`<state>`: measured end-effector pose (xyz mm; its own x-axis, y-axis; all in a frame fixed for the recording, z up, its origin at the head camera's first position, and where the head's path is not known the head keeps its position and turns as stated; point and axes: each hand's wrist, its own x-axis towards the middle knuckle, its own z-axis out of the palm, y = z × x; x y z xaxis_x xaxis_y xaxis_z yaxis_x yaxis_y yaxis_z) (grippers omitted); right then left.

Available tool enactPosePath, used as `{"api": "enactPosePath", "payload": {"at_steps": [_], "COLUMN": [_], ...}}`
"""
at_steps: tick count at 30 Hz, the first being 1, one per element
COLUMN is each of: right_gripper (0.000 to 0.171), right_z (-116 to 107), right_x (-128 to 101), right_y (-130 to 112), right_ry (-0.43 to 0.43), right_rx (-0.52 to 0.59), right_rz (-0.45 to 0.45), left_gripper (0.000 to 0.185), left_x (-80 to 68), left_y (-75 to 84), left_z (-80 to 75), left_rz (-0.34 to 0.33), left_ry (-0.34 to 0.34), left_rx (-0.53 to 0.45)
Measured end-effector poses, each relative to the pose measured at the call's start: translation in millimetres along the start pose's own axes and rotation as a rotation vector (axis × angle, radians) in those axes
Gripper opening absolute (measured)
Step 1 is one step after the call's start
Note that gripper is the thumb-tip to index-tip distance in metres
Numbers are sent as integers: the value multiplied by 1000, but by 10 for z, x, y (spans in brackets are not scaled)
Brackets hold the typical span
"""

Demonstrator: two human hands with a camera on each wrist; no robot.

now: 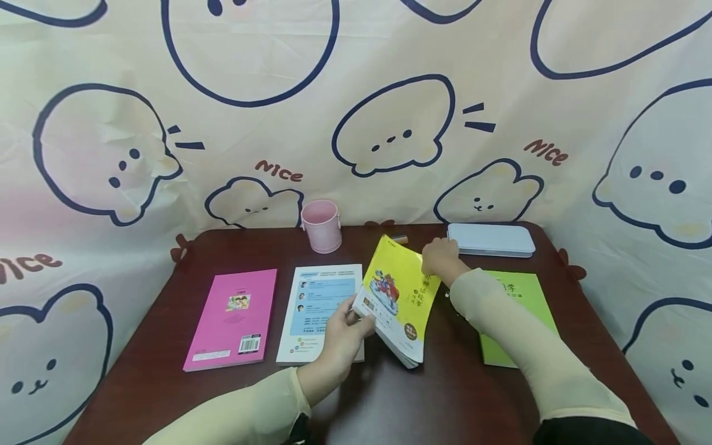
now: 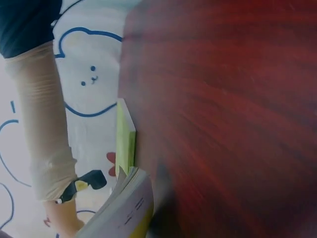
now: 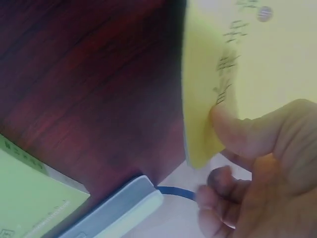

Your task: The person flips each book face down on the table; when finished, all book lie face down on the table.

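Observation:
A yellow paperback book [image 1: 402, 290] with a small picture on its cover is held tilted above the middle of the table. My left hand [image 1: 339, 343] grips its lower left edge, thumb on the cover. At its upper right edge my right hand [image 1: 442, 258] pinches the cover side; in the right wrist view the thumb presses the yellow cover [image 3: 203, 99] and the other fingers curl behind. Left of it lies a white and blue book [image 1: 325, 303], partly hidden by my left hand. The left wrist view shows the book's page edges [image 2: 119, 198] but not the left hand.
A pink book [image 1: 239, 315] lies at the left of the brown table [image 1: 434, 395]. On the right is a green book [image 1: 520, 296], partly under my right sleeve. A pink bucket [image 1: 322, 227] and a pale flat case [image 1: 491, 240] stand at the back, before a patterned cloth [image 1: 389, 55].

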<state>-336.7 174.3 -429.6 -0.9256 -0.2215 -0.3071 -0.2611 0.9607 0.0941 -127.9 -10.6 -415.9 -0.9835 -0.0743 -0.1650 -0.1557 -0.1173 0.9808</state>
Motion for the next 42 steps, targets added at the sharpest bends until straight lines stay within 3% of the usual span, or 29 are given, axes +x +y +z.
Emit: {"api": "enactPosePath", "payload": {"at_steps": [3, 11, 15, 18, 20, 23, 24, 27, 30, 35, 37, 42], "right_gripper": [14, 12, 26, 43, 38, 13, 6, 8, 6, 21, 32, 55], "right_z": [27, 24, 92, 162, 209, 270, 288, 330, 368, 360, 327, 231], "right_x": [34, 62, 76, 90, 93, 87, 83, 65, 13, -114, -168, -278], "right_y": [-49, -159, -143, -121, -122, -151, -170, -244, -298, -350, -348, -275], "right_ry": [-33, -235, -304, -303, -276, -222, -215, -175, -127, -58, -51, -16], "right_rx": [29, 365, 579, 717, 784, 951, 1055, 1369, 1615, 1879, 1960, 1999], "right_rz": [8, 4, -64, -116, -170, -264, -285, -320, -226, 33, 92, 168], "left_gripper": [51, 45, 43, 43, 43, 42, 42, 44, 45, 44, 44, 45], "left_x": [-58, -177, -210, -238, -248, -251, -249, -235, -223, -220, -219, -212], "left_y": [87, 261, 261, 256, 255, 261, 265, 280, 278, 253, 233, 160], "left_z": [-11, -41, -41, -28, -15, 12, 18, 32, 52, 97, 121, 180], "left_rz": [126, 521, 633, 700, 757, 830, 846, 873, 863, 834, 824, 768], "left_ry": [-8, -54, -87, -127, -162, -212, -226, -247, -251, -243, -242, -266], "left_rx": [52, 319, 412, 446, 451, 449, 445, 431, 428, 473, 491, 499]}}
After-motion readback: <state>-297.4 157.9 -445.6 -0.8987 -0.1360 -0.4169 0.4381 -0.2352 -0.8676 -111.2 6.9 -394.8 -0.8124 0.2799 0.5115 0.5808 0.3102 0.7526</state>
